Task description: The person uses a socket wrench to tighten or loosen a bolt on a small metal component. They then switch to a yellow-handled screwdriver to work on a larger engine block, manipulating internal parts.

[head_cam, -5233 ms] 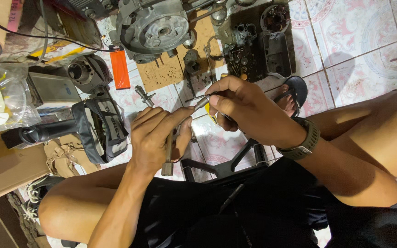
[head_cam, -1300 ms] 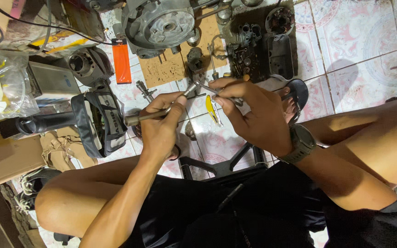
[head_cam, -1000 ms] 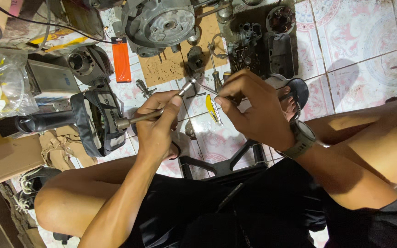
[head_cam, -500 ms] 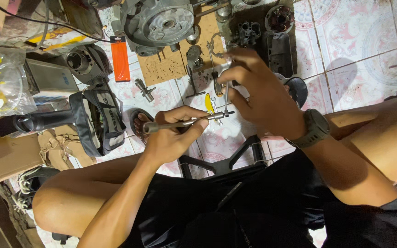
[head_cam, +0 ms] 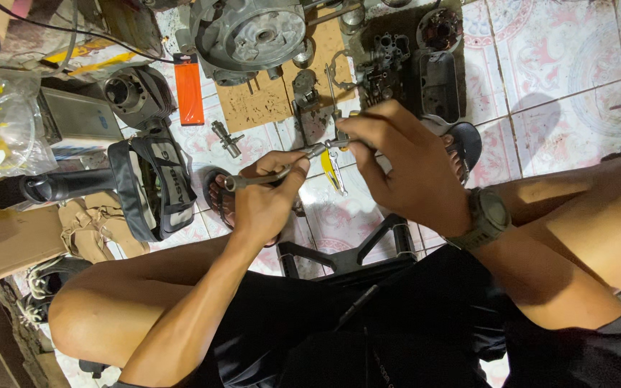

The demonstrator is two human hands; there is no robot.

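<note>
left hand [head_cam: 260, 205] is gripping a metal wrench [head_cam: 274, 174] by its handle, shaft lying level. right hand [head_cam: 400, 169] is pinching a small metal part [head_cam: 339, 140] at the wrench's head end, fingers closed tight. both are hovering over tiled floor [head_cam: 555, 79]. engine casing [head_cam: 249, 32] and cardboard [head_cam: 267, 100] are crowding the far edge; open tiles are lying rightward.

The wrench [head_cam: 271, 176] lies across the left hand [head_cam: 264, 205], its head meeting the small part [head_cam: 339, 140] in the right hand [head_cam: 404, 169], above the tiled floor [head_cam: 576, 65]. Beyond the hands an engine case [head_cam: 249, 32] rests on cardboard [head_cam: 256, 108]; a power tool [head_cam: 138, 187] lies left.
</note>
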